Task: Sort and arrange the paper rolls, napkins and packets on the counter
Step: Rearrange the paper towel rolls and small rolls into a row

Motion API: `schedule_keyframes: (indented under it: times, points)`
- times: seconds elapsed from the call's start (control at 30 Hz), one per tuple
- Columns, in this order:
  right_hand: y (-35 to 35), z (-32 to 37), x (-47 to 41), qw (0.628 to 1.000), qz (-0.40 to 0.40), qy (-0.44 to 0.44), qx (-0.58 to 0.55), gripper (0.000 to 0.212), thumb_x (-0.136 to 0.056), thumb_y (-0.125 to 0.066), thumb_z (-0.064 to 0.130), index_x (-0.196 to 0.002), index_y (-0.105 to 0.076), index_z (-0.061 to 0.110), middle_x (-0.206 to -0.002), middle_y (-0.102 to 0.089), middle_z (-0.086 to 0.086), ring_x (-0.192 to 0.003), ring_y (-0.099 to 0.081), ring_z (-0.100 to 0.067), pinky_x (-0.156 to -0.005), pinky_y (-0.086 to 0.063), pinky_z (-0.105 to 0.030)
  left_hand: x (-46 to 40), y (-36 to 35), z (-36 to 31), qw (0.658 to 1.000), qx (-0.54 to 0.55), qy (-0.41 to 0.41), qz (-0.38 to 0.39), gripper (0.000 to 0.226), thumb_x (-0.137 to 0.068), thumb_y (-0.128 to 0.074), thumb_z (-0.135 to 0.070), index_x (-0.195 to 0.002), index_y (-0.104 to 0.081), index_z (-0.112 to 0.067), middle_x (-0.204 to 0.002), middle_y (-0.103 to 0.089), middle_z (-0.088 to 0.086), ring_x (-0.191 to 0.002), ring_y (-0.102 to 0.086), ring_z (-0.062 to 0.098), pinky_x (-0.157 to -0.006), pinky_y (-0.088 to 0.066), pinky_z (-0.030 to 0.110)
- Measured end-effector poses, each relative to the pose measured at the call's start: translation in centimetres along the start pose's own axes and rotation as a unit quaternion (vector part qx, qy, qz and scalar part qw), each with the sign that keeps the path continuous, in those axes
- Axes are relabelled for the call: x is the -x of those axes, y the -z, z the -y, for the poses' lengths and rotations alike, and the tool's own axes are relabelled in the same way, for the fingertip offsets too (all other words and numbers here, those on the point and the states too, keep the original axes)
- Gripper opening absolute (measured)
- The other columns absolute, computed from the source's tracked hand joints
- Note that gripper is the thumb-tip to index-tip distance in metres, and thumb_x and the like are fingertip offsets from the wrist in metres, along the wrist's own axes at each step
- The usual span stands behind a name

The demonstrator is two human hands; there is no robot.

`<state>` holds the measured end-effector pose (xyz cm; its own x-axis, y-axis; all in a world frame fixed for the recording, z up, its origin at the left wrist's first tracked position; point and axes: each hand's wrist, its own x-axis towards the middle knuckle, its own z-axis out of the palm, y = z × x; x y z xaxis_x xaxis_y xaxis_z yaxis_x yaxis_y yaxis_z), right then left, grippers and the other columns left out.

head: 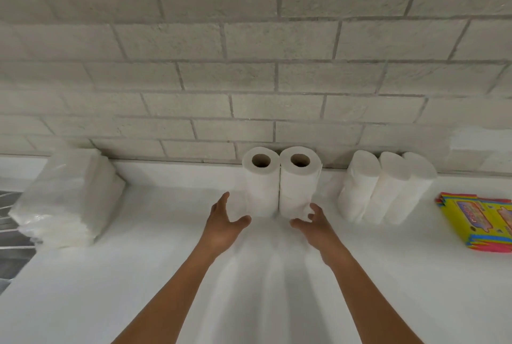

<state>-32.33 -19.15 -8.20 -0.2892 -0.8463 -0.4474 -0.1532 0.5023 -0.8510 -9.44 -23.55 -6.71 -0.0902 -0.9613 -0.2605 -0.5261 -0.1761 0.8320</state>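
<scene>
Two white paper rolls stand upright side by side against the wall, the left roll (261,185) touching the right roll (297,185). My left hand (225,221) is spread open just in front and left of the left roll's base, holding nothing. My right hand (314,223) sits at the base of the right roll with fingers relaxed; whether it touches the roll is unclear. Three wrapped white rolls (385,188) lean in a row to the right. Stacked clear-wrapped napkin packs (69,196) lie at the left. A colourful packet stack (482,221) lies at the far right.
The white counter (263,288) stretches toward me, bounded at the back by a pale brick wall (249,66). A dark patterned surface (11,246) shows beyond the counter's left edge.
</scene>
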Motion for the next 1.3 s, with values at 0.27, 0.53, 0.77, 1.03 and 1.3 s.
schedule_keyframes:
  times: [0.27,0.53,0.77,1.03,1.3]
  points:
    - [-6.8,4.3,5.1,0.996,0.010,0.093,0.009,0.046,-0.092,-0.064,0.034,-0.136,-0.051,0.032,-0.134,-0.051,0.009,-0.112,-0.054,-0.011,-0.090,-0.042,-0.027,4.6,9.3,-0.7,0.990,0.004,-0.118,-0.073,0.050,-0.090,-0.070,-0.042,-0.137,-0.053,-0.037,-0.136,-0.054,-0.022,-0.127,-0.048,0.000,-0.107,-0.037,0.023]
    - [-19.5,12.4,6.4,0.987,0.051,0.153,-0.025,0.039,-0.089,-0.061,0.051,-0.126,-0.057,0.041,-0.130,-0.056,0.016,-0.116,-0.056,-0.007,-0.105,-0.048,-0.041,4.4,26.0,0.2,0.961,-0.041,-0.176,-0.209,0.032,-0.093,-0.066,-0.035,-0.125,-0.065,-0.035,-0.118,-0.056,-0.025,-0.105,-0.050,0.000,-0.094,-0.038,0.018]
    - [-30.4,16.4,5.9,0.984,0.083,0.152,-0.038,0.052,-0.087,-0.061,0.058,-0.134,-0.050,0.038,-0.139,-0.053,0.009,-0.122,-0.053,-0.012,-0.108,-0.044,-0.042,-0.7,37.3,7.4,0.964,0.001,-0.088,-0.253,0.043,-0.092,-0.061,-0.053,-0.133,-0.059,-0.038,-0.140,-0.055,-0.007,-0.129,-0.051,0.015,-0.103,-0.040,0.029]
    - [-39.5,18.0,4.5,0.986,0.125,0.113,-0.015,0.070,-0.091,-0.053,0.060,-0.151,-0.030,0.031,-0.156,-0.034,0.002,-0.139,-0.039,-0.017,-0.099,-0.033,-0.028,-5.4,41.3,15.4,0.974,0.106,0.006,-0.201,0.056,-0.093,-0.059,-0.056,-0.143,-0.050,-0.034,-0.150,-0.047,-0.006,-0.133,-0.049,0.019,-0.107,-0.037,0.032]
    - [-45.1,16.8,3.2,0.984,0.170,0.015,-0.043,0.085,-0.084,-0.048,0.074,-0.153,-0.019,0.035,-0.153,-0.038,0.003,-0.131,-0.047,-0.024,-0.105,-0.044,-0.043,-7.4,39.9,20.3,0.956,0.268,0.069,-0.093,0.075,-0.066,-0.065,-0.084,-0.129,-0.060,-0.044,-0.130,-0.066,-0.007,-0.122,-0.061,0.023,-0.109,-0.041,0.049]
